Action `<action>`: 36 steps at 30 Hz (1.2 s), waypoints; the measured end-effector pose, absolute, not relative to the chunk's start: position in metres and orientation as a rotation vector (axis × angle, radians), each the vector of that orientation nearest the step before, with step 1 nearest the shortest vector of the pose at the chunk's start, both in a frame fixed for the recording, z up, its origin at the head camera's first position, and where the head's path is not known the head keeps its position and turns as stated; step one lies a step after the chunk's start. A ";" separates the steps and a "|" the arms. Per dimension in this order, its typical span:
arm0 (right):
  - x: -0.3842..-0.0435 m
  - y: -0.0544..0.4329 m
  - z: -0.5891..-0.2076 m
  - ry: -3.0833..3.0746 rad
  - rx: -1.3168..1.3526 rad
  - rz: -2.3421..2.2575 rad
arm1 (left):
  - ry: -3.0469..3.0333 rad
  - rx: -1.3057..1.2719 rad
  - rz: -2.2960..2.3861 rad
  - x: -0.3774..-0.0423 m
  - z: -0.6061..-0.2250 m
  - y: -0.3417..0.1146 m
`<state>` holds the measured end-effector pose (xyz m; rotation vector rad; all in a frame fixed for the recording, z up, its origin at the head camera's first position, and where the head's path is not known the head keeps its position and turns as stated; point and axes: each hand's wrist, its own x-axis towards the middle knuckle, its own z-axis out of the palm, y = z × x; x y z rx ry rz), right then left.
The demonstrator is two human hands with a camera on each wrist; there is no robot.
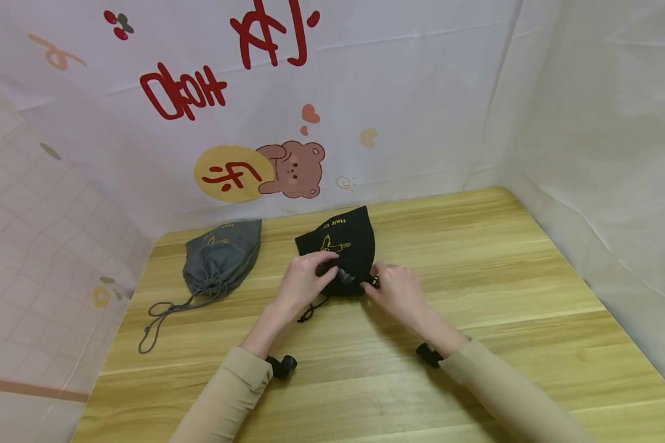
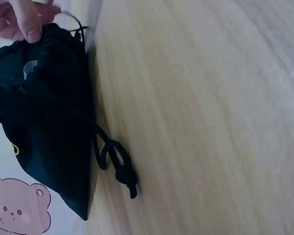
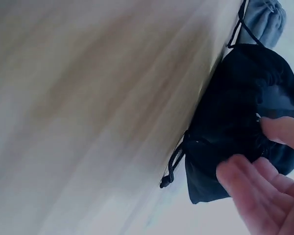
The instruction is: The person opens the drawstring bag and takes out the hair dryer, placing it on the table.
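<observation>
A black drawstring bag (image 1: 357, 243) with yellow lettering and a yellow hair dryer print lies at the back middle of the table, its mouth toward me. My left hand (image 1: 301, 282) pinches the left side of the mouth between thumb and fingers. On the other side, my right hand (image 1: 400, 292) grips the rim; in the right wrist view its thumb (image 3: 284, 131) is at the opening and its fingers lie outside. A greyish, smooth piece (image 3: 278, 100) shows inside the mouth, mostly hidden by cloth. The knotted black cord (image 2: 121, 166) hangs onto the table.
To the left lies a grey drawstring bag (image 1: 221, 261), its mouth gathered and its long cords (image 1: 163, 314) trailing toward me. The wooden table (image 1: 354, 394) meets a white printed cloth (image 1: 421, 104) at the back. Black devices (image 1: 282, 367) sit at both wrists.
</observation>
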<state>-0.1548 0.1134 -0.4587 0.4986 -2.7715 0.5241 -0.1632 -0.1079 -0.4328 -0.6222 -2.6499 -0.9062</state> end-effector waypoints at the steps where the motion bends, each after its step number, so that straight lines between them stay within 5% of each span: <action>1: -0.156 0.112 -0.459 -2.793 0.490 0.561 | -2.647 -0.623 -0.915 -0.163 -0.432 -0.107; 36: -0.166 0.125 -0.456 -2.874 0.532 0.944 | -2.656 -0.712 -0.666 -0.177 -0.425 -0.130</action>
